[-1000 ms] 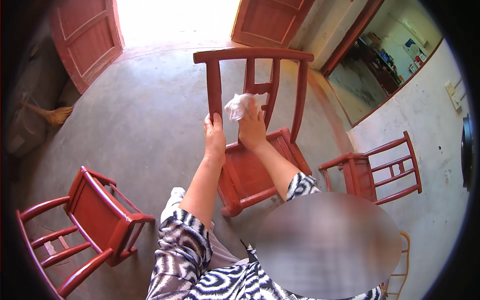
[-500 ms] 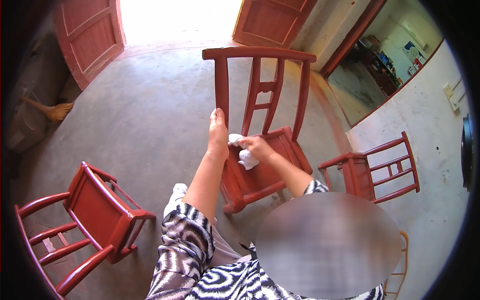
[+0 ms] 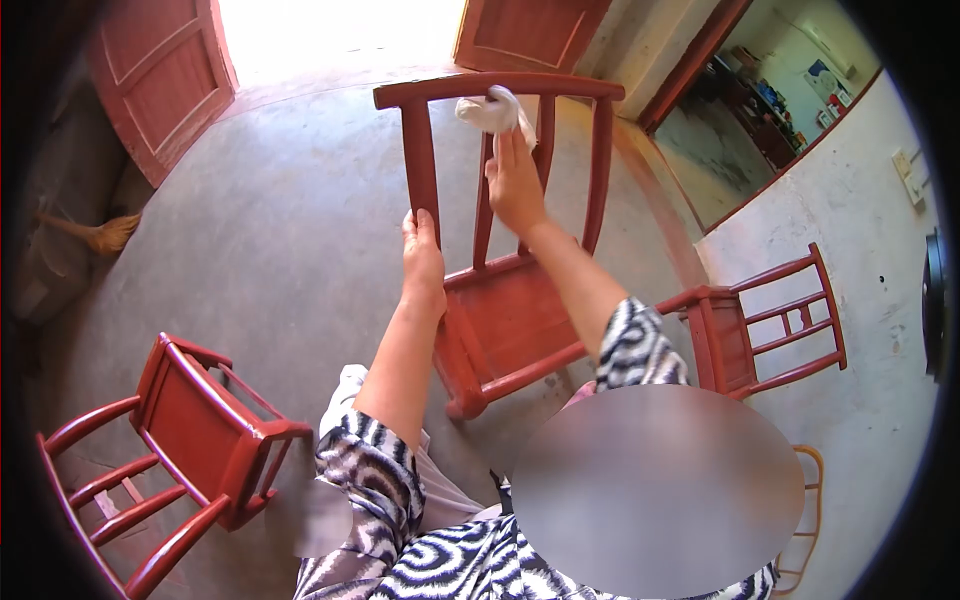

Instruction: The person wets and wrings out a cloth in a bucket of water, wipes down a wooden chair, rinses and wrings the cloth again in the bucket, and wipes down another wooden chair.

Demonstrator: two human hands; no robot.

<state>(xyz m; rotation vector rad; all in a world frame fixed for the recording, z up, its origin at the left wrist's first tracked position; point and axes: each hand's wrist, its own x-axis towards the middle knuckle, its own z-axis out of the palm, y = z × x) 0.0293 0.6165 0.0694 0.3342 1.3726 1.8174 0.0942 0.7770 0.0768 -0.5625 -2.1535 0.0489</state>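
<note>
Cloth (image 3: 490, 112) sits bunched in the right grip (image 3: 515, 180), just under the top rail (image 3: 555, 85) of the chair (image 3: 510, 310), whose left post (image 3: 420, 150) the left grip (image 3: 424, 258) holds lower down, with other chairs (image 3: 197, 428) on the floor (image 3: 270, 240) to either side.

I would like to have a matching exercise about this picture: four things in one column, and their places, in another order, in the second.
Things:
1. White cloth
2. Left hand
3. Broom
4. Pale fitting

Places:
A. At the far left of the picture
B. On the white wall
C. Held in the right hand
D. Against a chair's back post

Pairs: 1-C, 2-D, 3-A, 4-B
</note>
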